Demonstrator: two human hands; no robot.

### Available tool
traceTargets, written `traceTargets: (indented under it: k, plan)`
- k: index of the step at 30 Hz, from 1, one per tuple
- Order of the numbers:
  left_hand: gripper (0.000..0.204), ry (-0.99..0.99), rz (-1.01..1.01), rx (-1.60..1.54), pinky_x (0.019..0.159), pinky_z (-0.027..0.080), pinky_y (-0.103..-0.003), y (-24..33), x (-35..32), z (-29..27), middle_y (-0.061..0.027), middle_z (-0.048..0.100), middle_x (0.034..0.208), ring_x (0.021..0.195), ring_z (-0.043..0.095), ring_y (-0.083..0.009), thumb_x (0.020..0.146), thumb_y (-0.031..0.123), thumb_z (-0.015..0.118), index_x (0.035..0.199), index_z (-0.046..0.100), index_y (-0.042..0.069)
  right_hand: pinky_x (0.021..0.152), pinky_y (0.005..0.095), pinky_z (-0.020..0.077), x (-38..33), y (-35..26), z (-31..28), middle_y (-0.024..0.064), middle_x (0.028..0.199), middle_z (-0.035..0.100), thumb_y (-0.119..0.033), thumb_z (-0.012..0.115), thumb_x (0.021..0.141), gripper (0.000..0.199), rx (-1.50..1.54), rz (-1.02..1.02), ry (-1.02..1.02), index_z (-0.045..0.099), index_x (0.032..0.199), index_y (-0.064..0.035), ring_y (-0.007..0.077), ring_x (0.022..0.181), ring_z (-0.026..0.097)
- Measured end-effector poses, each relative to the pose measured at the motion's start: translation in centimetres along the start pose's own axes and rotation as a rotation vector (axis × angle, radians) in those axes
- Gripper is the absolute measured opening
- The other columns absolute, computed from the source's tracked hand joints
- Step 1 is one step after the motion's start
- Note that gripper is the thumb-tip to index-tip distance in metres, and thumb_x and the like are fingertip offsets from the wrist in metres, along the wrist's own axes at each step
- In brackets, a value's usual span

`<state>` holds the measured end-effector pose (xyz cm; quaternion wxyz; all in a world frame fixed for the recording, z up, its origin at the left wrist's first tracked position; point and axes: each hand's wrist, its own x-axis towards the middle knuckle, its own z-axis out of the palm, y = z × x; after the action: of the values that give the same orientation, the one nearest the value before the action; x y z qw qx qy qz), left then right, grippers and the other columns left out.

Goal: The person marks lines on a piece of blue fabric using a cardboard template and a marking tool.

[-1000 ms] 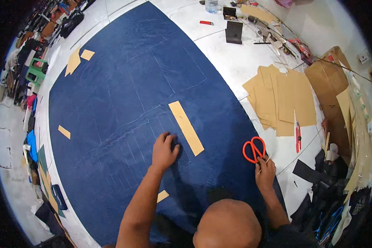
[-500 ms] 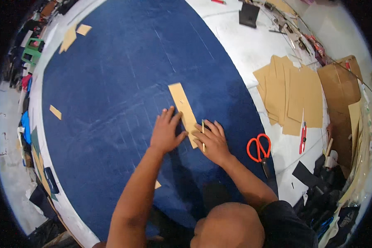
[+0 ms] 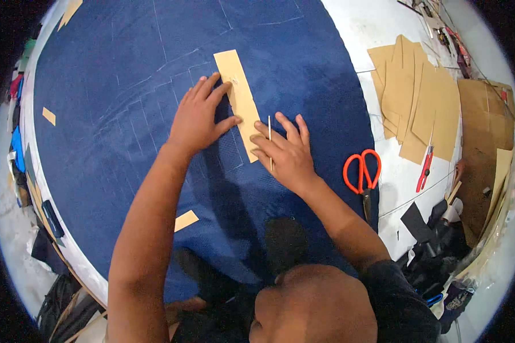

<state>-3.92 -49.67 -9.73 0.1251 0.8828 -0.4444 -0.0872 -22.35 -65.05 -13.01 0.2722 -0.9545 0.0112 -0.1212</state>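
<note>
A long tan cardboard strip (image 3: 239,94) lies slanted on dark blue fabric (image 3: 320,74) with thin white lines drawn on it. My left hand (image 3: 199,114) is spread along the strip's left edge, its fingertips and thumb pressing on the card. At the strip's near end, my right hand (image 3: 289,151) touches the card with its fingertips. A thin pale marking stick (image 3: 270,134) is tucked between the fingers of that hand, while its outer fingers stay extended. Scissors with red handles (image 3: 361,174) rest on the fabric's right edge.
Beyond the fabric's right edge, a pile of tan card patterns (image 3: 403,91) and a red cutter knife (image 3: 424,168) lie on the white table (image 3: 392,197). Small card pieces sit on the fabric, one (image 3: 186,220) near my left forearm, another (image 3: 49,116) at far left. Black scraps (image 3: 418,223) lie lower right.
The view has shifted, so the fabric and patterns sit differently in it. Both hands remain at the card strip, my left hand's fingers now further along its edge. The small card near my left forearm shows more.
</note>
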Motion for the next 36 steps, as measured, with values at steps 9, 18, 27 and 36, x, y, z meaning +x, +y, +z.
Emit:
traceTargets:
  k: [9, 18, 27, 36]
  plan:
    - [0.082, -0.045, -0.012, -0.083, 0.115, 0.036, -0.048, -0.6, -0.4, -0.3, -0.0201, 0.042, 0.152, 0.142, 0.038, -0.042, 0.072, 0.044, 0.085, 0.138, 0.053, 0.008, 0.115, 0.0651, 0.0199, -0.5, -0.1, 0.2, -0.002, 0.133, 0.063, -0.032, 0.072, 0.086, 0.028, 0.023, -0.021, -0.029, 0.071, 0.111, -0.0194, 0.0333, 0.135, 0.043]
    - [0.086, -0.052, -0.007, -0.064, 0.116, 0.035, -0.048, -0.9, -0.1, -0.2, -0.0197, 0.042, 0.153, 0.141, 0.038, -0.0412, 0.071, 0.045, 0.085, 0.139, 0.05, 0.007, 0.115, 0.0654, 0.0192, -0.6, 0.0, 0.3, -0.0028, 0.133, 0.063, -0.033, 0.072, 0.086, 0.028, 0.036, -0.016, -0.015, 0.071, 0.111, -0.0196, 0.0329, 0.135, 0.043]
    - [0.086, -0.045, 0.002, -0.024, 0.115, 0.036, -0.046, -1.0, 0.0, -0.1, -0.0184, 0.043, 0.151, 0.141, 0.04, -0.039, 0.073, 0.048, 0.082, 0.139, 0.049, 0.004, 0.116, 0.0642, 0.0194, -0.6, 0.3, 0.4, -0.0034, 0.132, 0.064, -0.03, 0.072, 0.086, 0.025, 0.062, -0.01, 0.009, 0.072, 0.109, -0.0199, 0.0324, 0.135, 0.045]
    - [0.084, -0.033, 0.028, -0.031, 0.114, 0.038, -0.047, -1.3, 0.2, 0.0, -0.0185, 0.044, 0.151, 0.139, 0.042, -0.0398, 0.072, 0.046, 0.083, 0.138, 0.05, 0.005, 0.116, 0.0645, 0.0196, -0.6, 0.4, 0.3, -0.0045, 0.131, 0.064, -0.031, 0.073, 0.085, 0.024, 0.059, -0.03, 0.007, 0.073, 0.106, -0.0203, 0.0318, 0.135, 0.044]
